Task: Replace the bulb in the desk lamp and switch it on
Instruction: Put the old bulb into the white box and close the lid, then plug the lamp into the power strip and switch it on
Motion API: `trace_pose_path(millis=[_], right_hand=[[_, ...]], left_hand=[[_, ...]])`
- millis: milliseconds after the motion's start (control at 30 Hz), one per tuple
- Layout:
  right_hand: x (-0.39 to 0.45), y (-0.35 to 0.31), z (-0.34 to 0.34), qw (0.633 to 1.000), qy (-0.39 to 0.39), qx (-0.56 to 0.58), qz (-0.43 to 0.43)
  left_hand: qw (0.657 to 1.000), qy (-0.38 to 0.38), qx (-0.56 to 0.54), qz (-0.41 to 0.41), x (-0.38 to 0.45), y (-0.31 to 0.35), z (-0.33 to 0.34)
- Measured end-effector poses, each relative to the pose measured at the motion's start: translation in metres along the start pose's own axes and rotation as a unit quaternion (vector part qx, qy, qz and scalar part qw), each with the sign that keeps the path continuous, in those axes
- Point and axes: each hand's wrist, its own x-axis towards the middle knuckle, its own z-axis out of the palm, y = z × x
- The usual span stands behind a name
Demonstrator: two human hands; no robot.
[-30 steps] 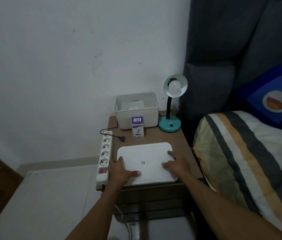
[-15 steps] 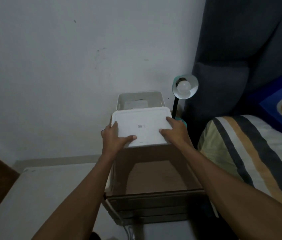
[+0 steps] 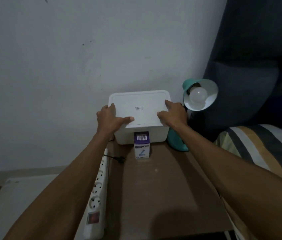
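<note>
A teal desk lamp [image 3: 200, 94] stands at the back right of the bedside table [image 3: 162, 187], unlit, with a white bulb [image 3: 198, 96] in its shade. A white lid [image 3: 139, 108] lies on top of the white storage box [image 3: 142, 135] against the wall. My left hand [image 3: 109, 118] grips the lid's left edge and my right hand [image 3: 172, 112] grips its right edge. A small purple and white bulb carton [image 3: 142, 145] stands upright in front of the box. The lamp's black plug [image 3: 121, 159] lies loose on the table.
A white power strip [image 3: 96, 193] with a red switch runs along the table's left edge. A bed with a striped pillow [image 3: 261, 148] and a dark headboard is on the right. The white wall is close behind the box.
Both hands lifted the white lid from the front of the table, carried it back and set it on the storage box. The camera moved closer and tilted down.
</note>
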Motion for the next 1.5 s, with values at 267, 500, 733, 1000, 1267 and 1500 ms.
trace_pose_path(millis=[267, 500, 733, 1000, 1267, 1500], right_hand=[[0.031, 0.013, 0.027, 0.997, -0.013, -0.071, 0.013], [0.041, 0.015, 0.032, 0.996, -0.020, -0.086, 0.006], [0.037, 0.017, 0.033, 0.993, -0.013, -0.117, -0.006], [0.002, -0.011, 0.029, 0.983, 0.113, -0.125, -0.076], [-0.059, -0.056, 0.070, 0.973, 0.065, -0.061, -0.211], [-0.105, -0.051, 0.141, 0.972, -0.086, -0.110, -0.186]], left_hand=[[0.998, -0.005, 0.067, -0.008, 0.037, -0.014, 0.020], [0.996, -0.014, 0.081, -0.019, 0.051, -0.023, 0.027], [0.995, -0.029, 0.091, -0.010, 0.052, -0.031, 0.028], [0.999, -0.018, 0.045, 0.003, 0.018, -0.036, 0.006], [1.000, 0.010, 0.020, 0.021, -0.055, -0.115, -0.021], [0.996, -0.068, 0.030, 0.043, -0.133, -0.185, -0.008]])
